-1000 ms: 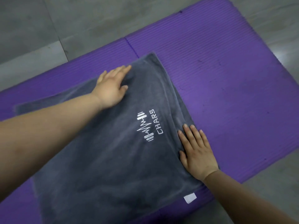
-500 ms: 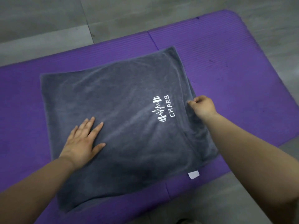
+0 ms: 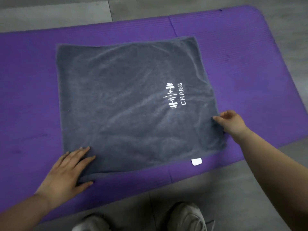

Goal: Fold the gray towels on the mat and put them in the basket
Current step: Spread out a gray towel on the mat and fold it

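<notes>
Gray towel (image 3: 130, 104) mostly flat on mat (image 3: 250, 47), not basketed; left hand (image 3: 65, 172) flat-fingered at 7 o'clock, right hand (image 3: 231, 122) pinches 3 o'clock edge.

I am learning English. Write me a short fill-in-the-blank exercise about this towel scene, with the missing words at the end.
1. The gray towel lies spread on a ____ mat.
2. The left hand rests flat on the towel's near ____ corner.
3. The right hand pinches the towel's ____ edge.
4. The white letters on the towel read ____.

Missing words: purple; left; right; CHARS
</notes>
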Motion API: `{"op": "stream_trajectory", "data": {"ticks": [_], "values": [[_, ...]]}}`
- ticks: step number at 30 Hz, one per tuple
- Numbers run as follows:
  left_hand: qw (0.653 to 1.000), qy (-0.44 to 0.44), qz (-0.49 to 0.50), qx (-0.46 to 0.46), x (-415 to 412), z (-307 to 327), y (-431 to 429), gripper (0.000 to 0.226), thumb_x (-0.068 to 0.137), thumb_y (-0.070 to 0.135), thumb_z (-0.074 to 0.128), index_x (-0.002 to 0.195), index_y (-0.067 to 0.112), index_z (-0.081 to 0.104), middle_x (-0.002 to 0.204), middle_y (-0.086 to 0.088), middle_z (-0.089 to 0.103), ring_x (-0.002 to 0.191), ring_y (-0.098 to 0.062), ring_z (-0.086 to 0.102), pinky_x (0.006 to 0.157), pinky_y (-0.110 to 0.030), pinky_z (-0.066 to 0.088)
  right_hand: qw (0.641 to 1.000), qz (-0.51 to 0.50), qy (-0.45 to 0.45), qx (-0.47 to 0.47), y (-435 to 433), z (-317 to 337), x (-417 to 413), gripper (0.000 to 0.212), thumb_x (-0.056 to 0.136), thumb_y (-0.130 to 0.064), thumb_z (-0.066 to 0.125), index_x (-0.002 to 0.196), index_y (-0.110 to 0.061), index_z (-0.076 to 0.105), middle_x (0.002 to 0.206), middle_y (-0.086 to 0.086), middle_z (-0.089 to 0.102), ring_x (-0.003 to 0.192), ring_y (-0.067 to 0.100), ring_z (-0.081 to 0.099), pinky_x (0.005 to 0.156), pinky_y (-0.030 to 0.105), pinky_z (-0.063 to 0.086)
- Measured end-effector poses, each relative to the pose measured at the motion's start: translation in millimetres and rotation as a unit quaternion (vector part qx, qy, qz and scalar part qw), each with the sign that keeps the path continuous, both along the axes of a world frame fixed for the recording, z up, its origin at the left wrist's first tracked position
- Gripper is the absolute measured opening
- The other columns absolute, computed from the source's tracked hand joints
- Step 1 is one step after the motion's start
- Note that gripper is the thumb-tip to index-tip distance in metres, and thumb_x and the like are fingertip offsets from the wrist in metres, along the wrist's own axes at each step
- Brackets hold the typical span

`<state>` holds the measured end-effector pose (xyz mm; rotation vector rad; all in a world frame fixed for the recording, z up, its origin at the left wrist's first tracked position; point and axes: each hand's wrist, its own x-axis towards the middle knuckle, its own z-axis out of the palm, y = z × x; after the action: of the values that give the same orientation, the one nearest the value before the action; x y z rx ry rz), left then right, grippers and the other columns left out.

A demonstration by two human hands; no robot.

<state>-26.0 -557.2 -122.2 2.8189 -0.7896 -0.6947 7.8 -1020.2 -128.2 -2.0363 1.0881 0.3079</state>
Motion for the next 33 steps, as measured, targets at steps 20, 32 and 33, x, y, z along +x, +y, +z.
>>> {"op": "stream_trajectory", "data": {"ticks": [20,32,33], "values": [[0.858,0.114,0.449,-0.223,9.2,31.3,8.3,0.018,0.076,-0.015,0.060,0.088,-0.002,0.063,0.042,0.019,0.059,0.048,0.022,0.051,0.054,0.009,0.035,0.999,-0.005,0.021,0.043,34.3,14.1,-60.4,0.009,0.083,0.003,0.059,0.074,0.002,0.060,0.073,0.006,0.059,0.072,0.019,0.052,0.042,0.006,0.036],[0.878,0.165,0.435,-0.113,31.8,57.9,19.8,0.037,0.074,-0.021,0.055,0.055,0.011,0.049,0.053,-0.007,0.046,0.025,-0.004,0.041,0.031,-0.007,0.031,0.942,0.030,0.263,0.206,26.9,48.3,-65.7,0.005,0.090,-0.012,0.053,0.090,-0.007,0.052,0.066,0.005,0.055,0.047,0.014,0.055,0.045,0.022,0.044],[0.892,0.170,0.414,-0.069,32.5,58.6,22.4,0.040,0.070,-0.022,0.056,0.051,0.012,0.047,0.053,-0.008,0.045,0.029,-0.006,0.042,0.033,-0.010,0.032,0.929,0.043,0.286,0.231,25.2,55.4,-67.2,0.010,0.091,-0.011,0.051,0.083,-0.005,0.053,0.059,0.005,0.059,0.040,0.011,0.057,0.040,0.018,0.045]]}}
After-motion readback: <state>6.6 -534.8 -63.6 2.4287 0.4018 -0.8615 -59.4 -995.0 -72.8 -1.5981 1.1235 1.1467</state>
